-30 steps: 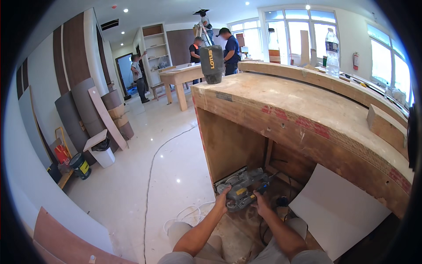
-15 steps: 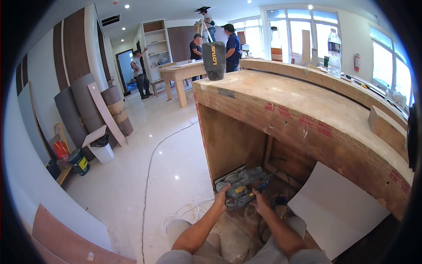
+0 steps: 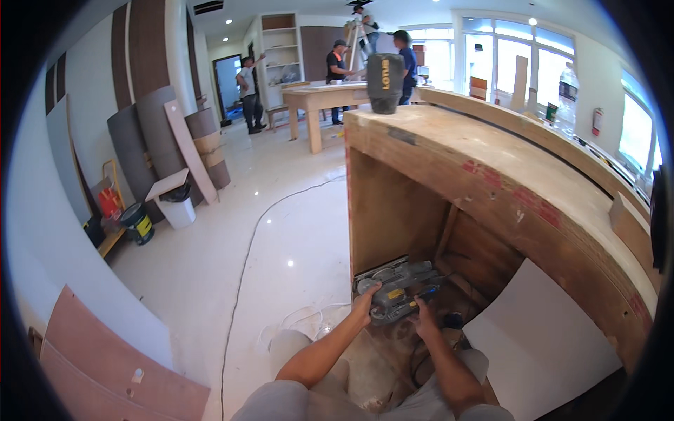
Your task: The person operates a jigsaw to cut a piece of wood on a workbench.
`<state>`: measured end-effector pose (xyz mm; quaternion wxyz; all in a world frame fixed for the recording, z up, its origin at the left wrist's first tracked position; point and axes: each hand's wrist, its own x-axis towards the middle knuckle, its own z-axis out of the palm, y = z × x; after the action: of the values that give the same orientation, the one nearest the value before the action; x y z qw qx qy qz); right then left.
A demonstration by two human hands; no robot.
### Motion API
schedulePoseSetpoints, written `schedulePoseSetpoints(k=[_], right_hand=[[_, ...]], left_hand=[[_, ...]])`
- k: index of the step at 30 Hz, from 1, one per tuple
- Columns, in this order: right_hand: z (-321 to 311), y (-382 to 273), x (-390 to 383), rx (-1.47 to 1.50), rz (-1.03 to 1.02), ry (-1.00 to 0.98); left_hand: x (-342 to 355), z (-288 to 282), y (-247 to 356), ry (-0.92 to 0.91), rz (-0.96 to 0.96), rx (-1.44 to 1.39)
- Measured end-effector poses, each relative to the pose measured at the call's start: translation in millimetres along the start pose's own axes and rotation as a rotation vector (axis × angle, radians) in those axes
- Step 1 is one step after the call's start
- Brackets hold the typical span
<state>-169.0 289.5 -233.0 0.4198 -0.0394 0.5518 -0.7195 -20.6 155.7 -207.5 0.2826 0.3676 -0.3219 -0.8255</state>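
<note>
- Glossy pale floor, left of the grip, catching small bright reflections
- White wall, farther left of the grip
- Dark brown vertical panels, beyond the grip at upper left
- 1 wooden table, well beyond the grip
- 1 tall shelf unit, farther beyond it
- Bright windows, beyond and right of the grip

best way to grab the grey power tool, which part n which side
Probably from the near side, left hand on the left end of the grey power tool, right hand by its blue-marked part at the right. The body is long and bulky, so two hands should steady it, and its far side faces the wooden panel.
</note>
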Motion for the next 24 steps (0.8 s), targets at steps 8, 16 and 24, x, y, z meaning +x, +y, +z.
schedulePoseSetpoints(k=[8, 16, 24], right_hand=[[2, -2, -6, -0.008, 0.004, 0.000], [-1, -3, -4, 0.005, 0.032, -0.068], [2, -12, -13, -0.013, 0.083, -0.053]], left_hand=[[-21, 9, 7, -0.011, 0.013, -0.049], [-10, 2, 1, 0.013, 0.009, -0.029], [-10, 1, -2, 0.016, 0.021, -0.043]])
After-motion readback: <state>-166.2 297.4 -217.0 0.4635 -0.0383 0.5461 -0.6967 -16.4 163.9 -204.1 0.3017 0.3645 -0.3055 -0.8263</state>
